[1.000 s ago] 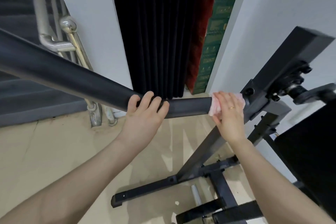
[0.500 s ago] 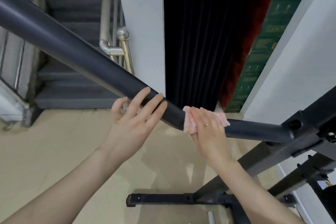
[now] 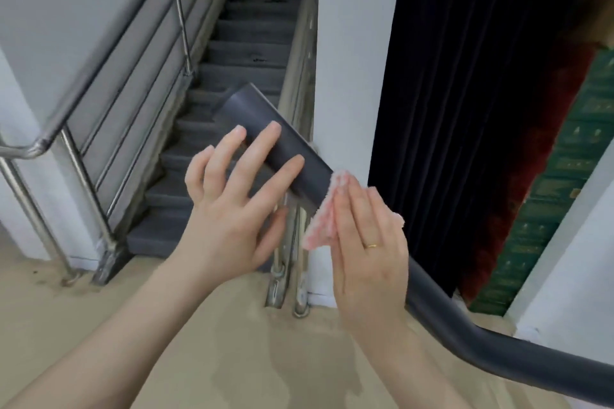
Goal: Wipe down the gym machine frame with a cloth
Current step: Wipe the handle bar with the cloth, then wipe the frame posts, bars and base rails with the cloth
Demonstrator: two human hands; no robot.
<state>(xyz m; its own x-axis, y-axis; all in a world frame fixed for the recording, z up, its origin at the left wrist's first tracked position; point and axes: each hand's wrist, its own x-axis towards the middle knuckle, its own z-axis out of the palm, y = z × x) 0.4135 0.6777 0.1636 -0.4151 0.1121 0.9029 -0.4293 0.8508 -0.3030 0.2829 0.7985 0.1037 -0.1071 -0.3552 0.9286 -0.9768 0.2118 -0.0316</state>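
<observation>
A dark grey round bar (image 3: 300,163) of the gym machine runs from its cut end at upper centre down to the lower right, where it bends. My right hand (image 3: 368,242) presses a pink cloth (image 3: 320,222) flat against the bar, fingers straight, a ring on one finger. My left hand (image 3: 232,202) rests near the bar's end with its fingers spread over the top, not closed around it.
A grey staircase (image 3: 246,53) with steel handrails (image 3: 83,83) descends behind the bar. A white wall column (image 3: 349,60) and a black curtain (image 3: 465,93) stand to the right. Railing posts (image 3: 289,269) meet the beige floor (image 3: 232,359) below my hands.
My right hand has slid the cloth along the bar from the frame joint toward the bar's free end. My left hand has loosened its grip and opened. The view has swung left.
</observation>
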